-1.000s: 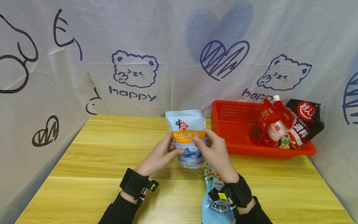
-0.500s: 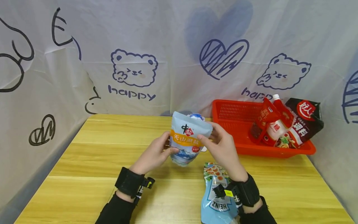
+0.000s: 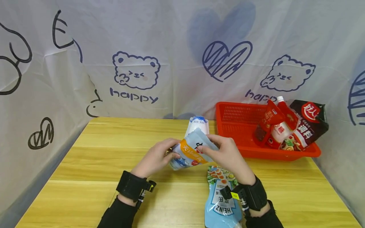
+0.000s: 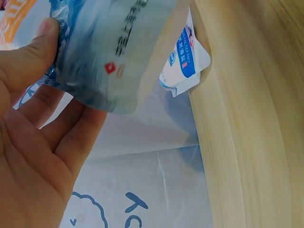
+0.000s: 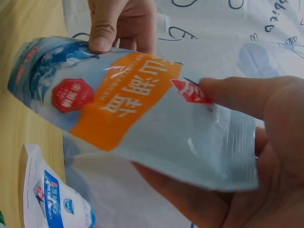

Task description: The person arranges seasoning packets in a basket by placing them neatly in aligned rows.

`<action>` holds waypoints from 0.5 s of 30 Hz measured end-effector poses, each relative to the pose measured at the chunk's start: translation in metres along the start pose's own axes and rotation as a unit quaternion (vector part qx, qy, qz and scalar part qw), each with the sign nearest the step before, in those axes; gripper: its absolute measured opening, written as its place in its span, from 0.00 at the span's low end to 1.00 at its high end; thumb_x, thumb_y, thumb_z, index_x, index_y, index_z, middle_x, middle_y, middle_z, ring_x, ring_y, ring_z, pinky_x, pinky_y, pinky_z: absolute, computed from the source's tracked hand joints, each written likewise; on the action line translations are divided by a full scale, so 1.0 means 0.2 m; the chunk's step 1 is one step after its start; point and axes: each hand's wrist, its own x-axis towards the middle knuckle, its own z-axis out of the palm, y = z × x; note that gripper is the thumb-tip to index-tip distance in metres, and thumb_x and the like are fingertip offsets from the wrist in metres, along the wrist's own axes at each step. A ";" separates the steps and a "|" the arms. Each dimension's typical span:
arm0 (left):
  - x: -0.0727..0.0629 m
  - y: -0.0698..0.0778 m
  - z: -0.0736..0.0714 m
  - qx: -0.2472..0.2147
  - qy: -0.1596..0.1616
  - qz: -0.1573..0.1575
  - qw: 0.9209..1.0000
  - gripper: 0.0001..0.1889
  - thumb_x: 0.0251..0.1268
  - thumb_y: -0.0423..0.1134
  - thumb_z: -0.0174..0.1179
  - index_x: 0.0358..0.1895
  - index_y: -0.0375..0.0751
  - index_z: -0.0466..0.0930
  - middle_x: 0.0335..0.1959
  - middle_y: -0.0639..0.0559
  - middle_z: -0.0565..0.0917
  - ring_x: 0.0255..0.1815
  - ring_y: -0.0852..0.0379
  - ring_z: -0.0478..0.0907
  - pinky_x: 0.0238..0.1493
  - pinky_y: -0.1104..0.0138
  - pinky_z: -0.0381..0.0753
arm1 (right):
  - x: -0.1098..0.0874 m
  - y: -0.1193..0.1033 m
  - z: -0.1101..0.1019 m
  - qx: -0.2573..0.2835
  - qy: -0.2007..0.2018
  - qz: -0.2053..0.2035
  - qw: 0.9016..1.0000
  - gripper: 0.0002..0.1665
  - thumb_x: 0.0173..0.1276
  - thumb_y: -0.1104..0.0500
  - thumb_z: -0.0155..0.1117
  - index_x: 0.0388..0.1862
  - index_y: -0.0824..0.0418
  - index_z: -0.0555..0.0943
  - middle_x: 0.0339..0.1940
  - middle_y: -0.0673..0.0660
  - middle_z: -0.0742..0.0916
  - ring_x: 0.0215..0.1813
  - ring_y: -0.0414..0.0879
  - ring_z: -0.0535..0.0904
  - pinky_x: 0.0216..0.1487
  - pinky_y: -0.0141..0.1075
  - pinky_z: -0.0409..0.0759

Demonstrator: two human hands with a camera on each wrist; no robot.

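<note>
Both hands hold a light blue bag of salt (image 3: 191, 151) with an orange band, tilted over the middle of the table. My left hand (image 3: 156, 157) pinches the bag's lower end, thumb on the printed front. At the sealed top, my right hand (image 3: 229, 156) grips with the thumb (image 5: 228, 92) on the front and the other fingers behind. The left wrist view shows the bag's bottom and side. Behind it stands a white bag of sea salt (image 3: 197, 123), its lower part hidden by the blue bag. A light blue Heinz pouch (image 3: 220, 199) lies near the right wrist.
A red plastic basket (image 3: 232, 123) sits at the back right. Its right half holds a red packet (image 3: 268, 122), a red-and-white spouted pouch (image 3: 280, 133) and a black seasoning bag (image 3: 309, 122). A printed white cloth (image 3: 182, 72) hangs behind the table (image 3: 94, 161).
The bag of salt has tipped from upright, its top swinging down to the right. The white sea salt bag behind it has come into view. My right hand has moved slightly right.
</note>
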 end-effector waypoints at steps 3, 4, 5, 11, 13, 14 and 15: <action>0.00 -0.01 0.00 -0.009 -0.007 -0.002 1.000 0.18 0.69 0.35 0.67 0.61 0.41 0.82 0.51 0.52 0.86 0.50 0.57 0.83 0.53 0.62 0.85 | 0.00 0.00 0.01 -0.017 -0.018 -0.001 1.000 0.17 0.71 0.55 0.73 0.55 0.61 0.88 0.47 0.58 0.91 0.44 0.52 0.88 0.45 0.48 0.90; 0.00 -0.01 0.00 -0.013 -0.009 -0.004 1.000 0.18 0.70 0.35 0.67 0.61 0.41 0.82 0.52 0.52 0.85 0.50 0.57 0.83 0.53 0.62 0.85 | 0.00 0.00 0.01 -0.023 -0.018 -0.002 1.000 0.16 0.72 0.55 0.72 0.54 0.61 0.88 0.47 0.58 0.91 0.44 0.52 0.88 0.44 0.48 0.90; 0.00 -0.01 0.00 -0.019 -0.012 -0.007 1.000 0.19 0.70 0.35 0.66 0.62 0.41 0.81 0.52 0.51 0.85 0.51 0.57 0.83 0.54 0.62 0.85 | 0.00 0.00 0.01 -0.027 -0.015 -0.004 0.999 0.15 0.72 0.56 0.72 0.53 0.62 0.88 0.47 0.59 0.91 0.44 0.52 0.88 0.44 0.48 0.90; 0.01 0.00 0.02 -0.043 -0.013 -0.035 0.998 0.20 0.75 0.36 0.63 0.66 0.40 0.77 0.57 0.49 0.84 0.55 0.55 0.81 0.60 0.57 0.82 | 0.00 0.01 0.03 -0.039 0.032 -0.027 0.998 0.12 0.72 0.59 0.72 0.49 0.65 0.89 0.45 0.59 0.92 0.45 0.52 0.90 0.44 0.46 0.90; 0.02 0.01 0.03 -0.050 -0.006 -0.041 0.998 0.21 0.75 0.36 0.62 0.68 0.40 0.76 0.60 0.48 0.83 0.58 0.54 0.80 0.63 0.55 0.81 | 0.00 0.02 0.02 -0.035 0.052 -0.041 0.997 0.11 0.71 0.60 0.72 0.48 0.66 0.89 0.43 0.58 0.92 0.44 0.51 0.90 0.43 0.46 0.90; 0.02 0.01 0.04 -0.053 -0.002 -0.042 0.998 0.21 0.76 0.36 0.62 0.68 0.40 0.76 0.61 0.48 0.83 0.60 0.53 0.80 0.65 0.54 0.80 | 0.00 0.02 0.02 -0.033 0.062 -0.049 0.996 0.10 0.71 0.61 0.72 0.47 0.66 0.90 0.41 0.58 0.92 0.42 0.51 0.90 0.43 0.46 0.90; 0.03 0.02 0.04 -0.054 0.003 -0.041 0.998 0.21 0.76 0.36 0.61 0.69 0.40 0.75 0.62 0.47 0.82 0.62 0.52 0.79 0.66 0.54 0.79 | 0.00 0.02 0.02 -0.032 0.072 -0.057 0.995 0.10 0.71 0.61 0.73 0.46 0.66 0.90 0.40 0.58 0.92 0.41 0.50 0.90 0.42 0.45 0.90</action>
